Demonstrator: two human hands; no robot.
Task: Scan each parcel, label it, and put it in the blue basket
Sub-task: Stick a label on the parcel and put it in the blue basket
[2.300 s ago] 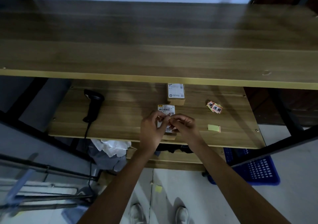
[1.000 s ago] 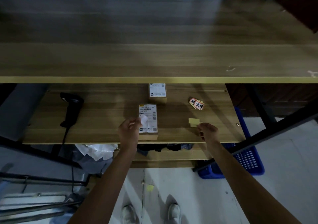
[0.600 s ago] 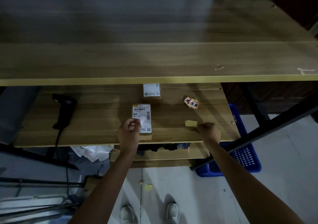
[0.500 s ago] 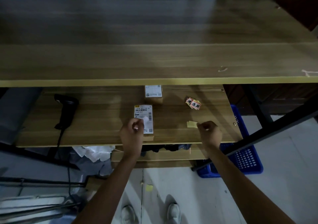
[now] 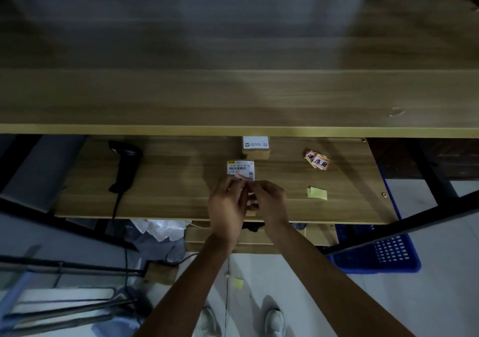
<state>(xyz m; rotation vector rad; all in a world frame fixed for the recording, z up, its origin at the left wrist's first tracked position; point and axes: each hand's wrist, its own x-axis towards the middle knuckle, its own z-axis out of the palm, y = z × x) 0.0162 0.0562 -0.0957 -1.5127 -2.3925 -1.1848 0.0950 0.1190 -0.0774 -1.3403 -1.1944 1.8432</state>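
Near parcel: small box, white shipping slip with barcode on top, flat on the lower table close to its front edge, about midway along; front half hidden under both hands

Sticker: red-and-white label, one end showing on the slip just beyond the fingertips, rest covered; partly laid down, by the look of it

Step in hand, judged: labelling. To do well: lay one edge first, smooth outward with a fingertip, keep clear of the barcode so a scan stays possible, steady the box with the other hand against sliding toward the table's front edge

Left hand: palm down over the parcel's left front, fingers curled in, tips at the sticker; pinching or pressing, cannot tell which

Right hand: mirrored from the right, fingers curled, tips meeting the left hand's over the sticker; grip likewise unclear. Both forearms reaching straight out from the body, converging at the parcel

Second parcel: further back, just behind the first, half under the upper shelf

Loose stickers: small red pile toward the back right. Yellow backing paper: right of the hands, apart from them

Scanner: black, lying toward the left end, cord over the front edge

Blue basket: on the floor below the table's right end, well apart from the parcel
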